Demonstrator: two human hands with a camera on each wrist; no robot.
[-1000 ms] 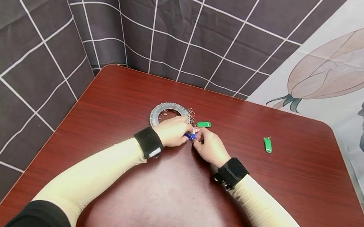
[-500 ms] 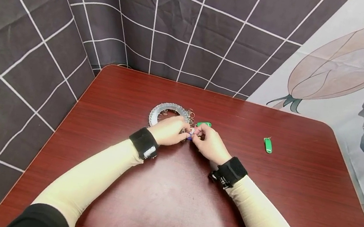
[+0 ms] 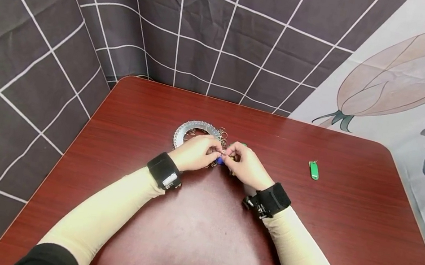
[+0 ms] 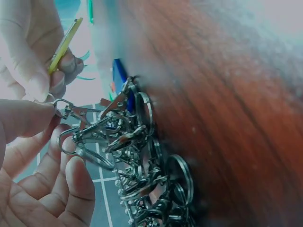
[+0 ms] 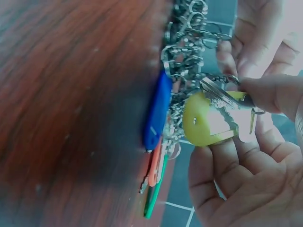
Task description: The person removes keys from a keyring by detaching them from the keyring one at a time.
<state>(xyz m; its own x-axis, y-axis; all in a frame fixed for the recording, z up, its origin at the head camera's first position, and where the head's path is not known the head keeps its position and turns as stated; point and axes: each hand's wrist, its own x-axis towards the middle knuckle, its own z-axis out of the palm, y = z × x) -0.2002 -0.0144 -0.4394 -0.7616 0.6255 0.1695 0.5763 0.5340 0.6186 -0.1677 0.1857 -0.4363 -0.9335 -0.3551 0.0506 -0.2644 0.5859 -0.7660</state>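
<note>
Both hands meet at table [image 3: 304, 236] centre, just at 5 o'clock of the key-ring bundle [image 3: 196, 130]: left hand [image 3: 195, 152] pinching a clip [image 4: 71, 113], right hand [image 3: 246, 166] pinching a yellow-tagged key [image 5: 213, 118].

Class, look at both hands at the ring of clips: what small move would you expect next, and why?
Probably threading the yellow key tag onto the clip. The right hand pinches the tag and its key beside the ring of clips, while the left hand pinches one clip; the two look close but not clearly joined.
</note>
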